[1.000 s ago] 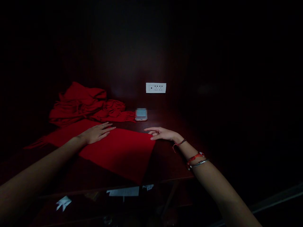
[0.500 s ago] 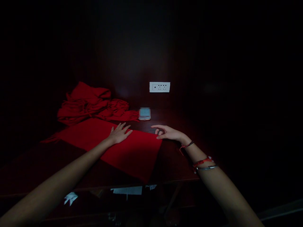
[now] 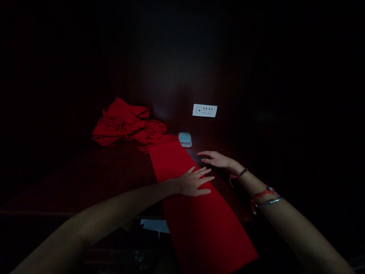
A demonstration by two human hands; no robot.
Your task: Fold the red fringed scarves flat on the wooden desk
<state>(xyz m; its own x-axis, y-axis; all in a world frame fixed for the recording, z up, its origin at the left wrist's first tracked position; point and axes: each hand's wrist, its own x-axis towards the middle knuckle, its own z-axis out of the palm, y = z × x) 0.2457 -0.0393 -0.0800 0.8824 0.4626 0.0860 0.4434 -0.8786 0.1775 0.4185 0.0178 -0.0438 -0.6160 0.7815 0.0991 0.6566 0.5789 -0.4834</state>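
A long red scarf [image 3: 196,220] lies flat across the dark wooden table [image 3: 94,179], running from the back towards me and hanging over the front edge. My left hand [image 3: 192,182] rests flat on the scarf, fingers spread, a ring on one finger. My right hand [image 3: 215,159] lies open with fingers stretched out, just right of the scarf's edge, on or close above the table. Red string bands and a metal bangle [image 3: 265,198] circle my right wrist.
A heap of crumpled red scarves [image 3: 125,121] sits at the back left of the table. A phone [image 3: 185,139] lies at the back beside the scarf's far end. A white socket plate [image 3: 204,110] is on the dark wall. Papers [image 3: 154,225] lie below the table edge.
The flat scarf has swung from lying sideways across the table to running lengthwise towards me and over the edge. My left hand slid right with it. The view shifted left.
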